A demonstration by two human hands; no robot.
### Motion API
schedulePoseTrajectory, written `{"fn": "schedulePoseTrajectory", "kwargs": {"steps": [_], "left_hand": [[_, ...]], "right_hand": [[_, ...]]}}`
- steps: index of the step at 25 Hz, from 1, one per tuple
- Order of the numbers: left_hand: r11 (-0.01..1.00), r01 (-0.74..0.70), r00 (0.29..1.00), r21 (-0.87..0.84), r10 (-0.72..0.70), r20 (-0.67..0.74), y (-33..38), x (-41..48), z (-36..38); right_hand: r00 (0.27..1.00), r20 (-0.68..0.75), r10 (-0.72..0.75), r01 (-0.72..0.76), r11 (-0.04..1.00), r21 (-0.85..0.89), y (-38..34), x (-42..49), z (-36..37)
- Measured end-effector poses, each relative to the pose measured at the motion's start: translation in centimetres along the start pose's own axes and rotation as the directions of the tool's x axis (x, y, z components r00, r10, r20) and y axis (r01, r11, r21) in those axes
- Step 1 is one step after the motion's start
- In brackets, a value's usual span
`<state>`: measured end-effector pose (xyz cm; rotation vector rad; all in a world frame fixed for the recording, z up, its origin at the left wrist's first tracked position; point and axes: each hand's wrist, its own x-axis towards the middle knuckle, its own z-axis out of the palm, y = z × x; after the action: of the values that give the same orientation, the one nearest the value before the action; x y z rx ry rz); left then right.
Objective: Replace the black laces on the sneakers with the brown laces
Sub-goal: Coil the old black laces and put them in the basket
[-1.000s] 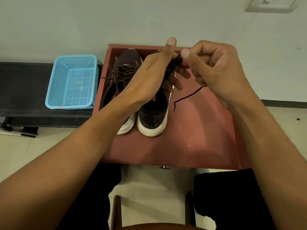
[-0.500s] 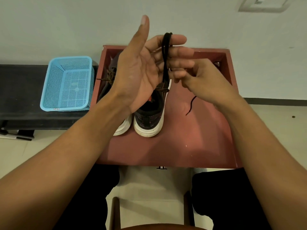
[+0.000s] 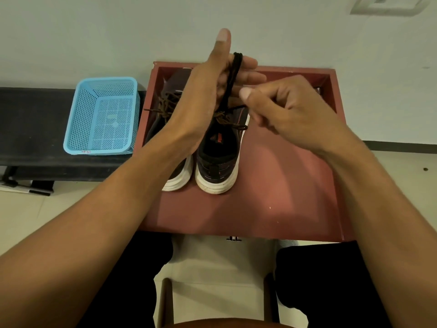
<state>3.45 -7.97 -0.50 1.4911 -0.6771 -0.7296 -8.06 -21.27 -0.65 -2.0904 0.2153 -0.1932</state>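
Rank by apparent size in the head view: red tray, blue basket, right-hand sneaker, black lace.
1. Red rimmed tray
2. Blue perforated plastic basket
3. Dark white-soled right sneaker
4. Wound black lace

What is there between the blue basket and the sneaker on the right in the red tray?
In the head view: the red tray's left wall and the other sneaker, laced in brown, partly hidden by the left hand.

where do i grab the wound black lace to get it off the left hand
Pinch the bunched strands of the black lace where they run down the palm side of the left hand, coming from the right. The loops wrap straight fingers pointing right, so they should slide off toward the fingertips.
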Motion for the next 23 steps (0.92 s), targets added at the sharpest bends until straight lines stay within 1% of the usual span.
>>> {"fn": "schedulePoseTrajectory", "kwargs": {"steps": [2,3,6,10,12,14,17,18,21,23], "left_hand": [[0.991,-0.006,0.996,0.133,-0.006,0.084,-0.3,-0.2,0.4],[0.988,0.001,0.991,0.153,-0.022,0.134,-0.5,-0.3,0.6],[0.987,0.071,0.969,0.145,-0.103,0.225,-0.8,-0.3,1.1],[0.994,0.099,0.960,0.044,-0.107,0.259,-1.0,-0.1,1.1],[0.995,0.098,0.959,-0.020,-0.089,0.269,-1.0,-0.1,1.3],[0.991,0.089,0.961,-0.103,-0.058,0.269,-1.0,-0.2,1.4],[0.967,0.091,0.978,-0.237,-0.042,0.205,-0.9,0.0,1.3],[0.954,0.097,0.984,-0.285,-0.048,0.174,-0.8,0.1,1.1],[0.917,0.097,0.994,-0.386,-0.074,0.075,-0.8,0.4,0.7],[0.911,0.091,0.996,-0.403,-0.090,0.023,-0.9,0.5,0.5]], "right_hand": [[0.991,-0.124,-0.049,0.057,0.997,0.060,0.0,0.0,-0.4],[0.983,-0.178,-0.051,0.067,0.994,0.085,0.2,0.0,-0.6],[0.954,-0.298,-0.011,0.038,0.996,0.083,1.4,0.1,-1.2],[0.914,-0.405,0.026,-0.017,1.000,0.027,3.2,0.4,-1.6],[0.920,-0.393,0.009,-0.011,1.000,-0.003,3.4,0.6,-1.4],[0.941,-0.338,-0.007,-0.005,0.999,-0.034,3.5,0.7,-0.7],[0.960,-0.278,-0.035,0.026,0.999,-0.035,3.6,1.0,0.4],[0.961,-0.274,-0.036,0.035,0.999,-0.010,3.6,1.2,0.7],[0.965,-0.262,-0.003,0.044,0.988,0.151,3.6,1.6,1.5],[0.969,-0.249,0.008,0.036,0.985,0.170,3.4,1.6,1.9]]}}
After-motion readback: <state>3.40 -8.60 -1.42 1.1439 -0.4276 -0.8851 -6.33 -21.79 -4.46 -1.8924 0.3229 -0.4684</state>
